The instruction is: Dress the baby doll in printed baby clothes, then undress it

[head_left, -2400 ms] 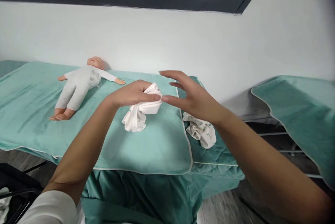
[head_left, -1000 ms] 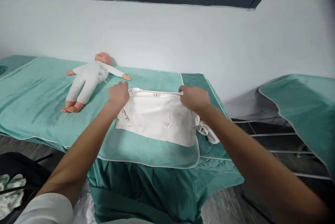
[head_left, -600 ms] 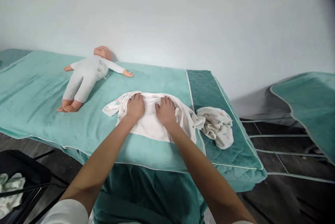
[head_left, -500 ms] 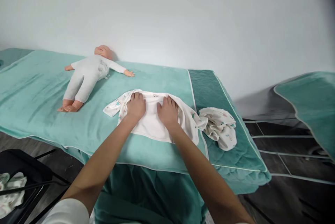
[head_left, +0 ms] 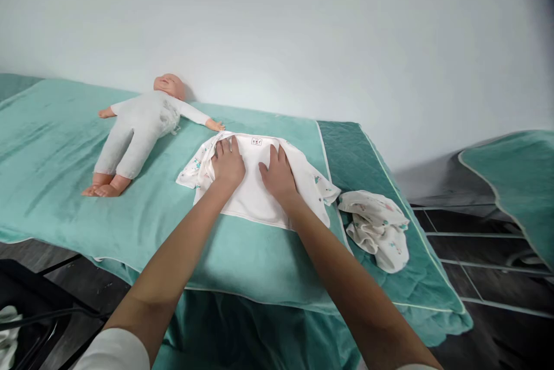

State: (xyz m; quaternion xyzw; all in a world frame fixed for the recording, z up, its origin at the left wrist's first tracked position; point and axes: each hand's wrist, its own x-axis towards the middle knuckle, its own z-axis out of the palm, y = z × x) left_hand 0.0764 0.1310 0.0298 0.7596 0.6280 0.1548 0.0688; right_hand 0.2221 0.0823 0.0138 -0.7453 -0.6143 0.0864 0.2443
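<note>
A small white baby shirt (head_left: 255, 194) with printed sleeves lies spread open on the green bed cover, its inside and neck label facing up. My left hand (head_left: 228, 163) rests on its left front panel near the neckline, fingers stretched out. On the right panel lies my right hand (head_left: 279, 176), palm down with the fingers extended and the thumb apart. Neither hand grips the cloth. A baby doll (head_left: 141, 127) in a white body lies on its back at the left, one hand near the shirt's upper left edge.
Right of the shirt sits a crumpled printed white garment (head_left: 378, 228). The green bed cover (head_left: 56, 145) runs along the white wall (head_left: 277, 41). A black chair (head_left: 26, 295) with cloth on it stands at the lower left. Metal rails (head_left: 485, 235) are at the right.
Both hands have slid toward the neckline and flattened, the fingers now straighter. The shirt lies farther toward the wall, and its right sleeve is now apart from the crumpled garment. The view has shifted slightly.
</note>
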